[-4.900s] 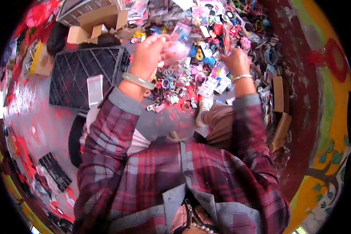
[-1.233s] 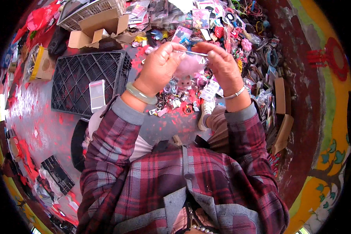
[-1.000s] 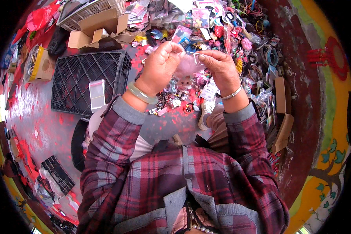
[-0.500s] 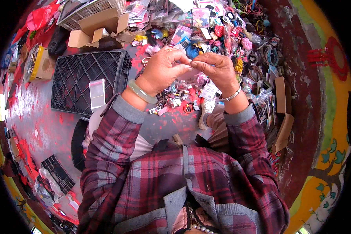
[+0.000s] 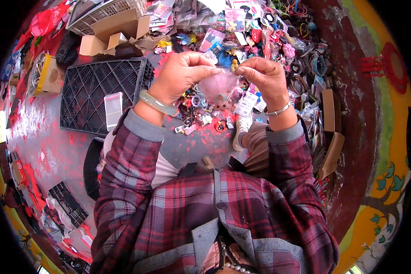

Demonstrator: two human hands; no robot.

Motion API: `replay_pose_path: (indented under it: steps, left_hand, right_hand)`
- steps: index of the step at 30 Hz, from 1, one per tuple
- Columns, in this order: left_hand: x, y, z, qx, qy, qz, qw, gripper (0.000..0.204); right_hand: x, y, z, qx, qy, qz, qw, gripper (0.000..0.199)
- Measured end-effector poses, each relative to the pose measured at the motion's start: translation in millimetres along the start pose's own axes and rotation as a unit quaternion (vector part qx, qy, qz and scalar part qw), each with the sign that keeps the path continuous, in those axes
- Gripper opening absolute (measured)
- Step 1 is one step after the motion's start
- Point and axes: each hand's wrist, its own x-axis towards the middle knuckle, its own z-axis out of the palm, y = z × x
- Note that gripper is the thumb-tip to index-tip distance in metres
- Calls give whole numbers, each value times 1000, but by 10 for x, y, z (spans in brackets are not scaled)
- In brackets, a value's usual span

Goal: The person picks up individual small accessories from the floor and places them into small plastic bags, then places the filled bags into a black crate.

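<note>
Between my hands hangs a small clear plastic bag (image 5: 220, 86) with something pink and fluffy inside; a little face with dark eyes seems to show at its lower end. My left hand (image 5: 180, 77) pinches the bag's upper left edge between thumb and forefinger. At the opposite upper corner, my right hand (image 5: 266, 82) is closed in a pinch. A small yellowish thing (image 5: 234, 65) shows by the right fingertips; I cannot tell if it is held or lies behind. Below the bag is a pile of hair ties and small packets (image 5: 201, 102).
A black plastic crate (image 5: 100, 84) stands at the left, with a stack of clear sleeves (image 5: 114, 109) on it. Beyond it sit an open cardboard box (image 5: 116, 27) and a white basket (image 5: 107, 16). Cardboard pieces (image 5: 331, 155) lie at the right by the wall.
My hands have drawn apart from their touching fingertips, the left one going left and the right one right. The bag with the pink fluffy thing now shows spread between them.
</note>
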Motion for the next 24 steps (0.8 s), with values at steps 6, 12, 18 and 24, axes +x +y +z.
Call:
replay_pose_path:
  steps: [6, 12, 18, 24]
  left_hand:
    - [22, -21, -41, -40, 22, -41, 998, 12]
    - [45, -106, -73, -54, 38, -9, 998, 13]
    - [42, -74, -85, -122, 29, -11, 992, 13]
    - [44, -131, -109, -239, 9, -88, 967, 20]
  right_hand:
    - [-7, 9, -47, 55, 19, 24, 998, 10]
    - [-4, 21, -65, 85, 40, 28, 995, 9]
    - [14, 72, -52, 85, 43, 21, 995, 9]
    - [43, 129, -22, 152, 44, 90, 983, 11]
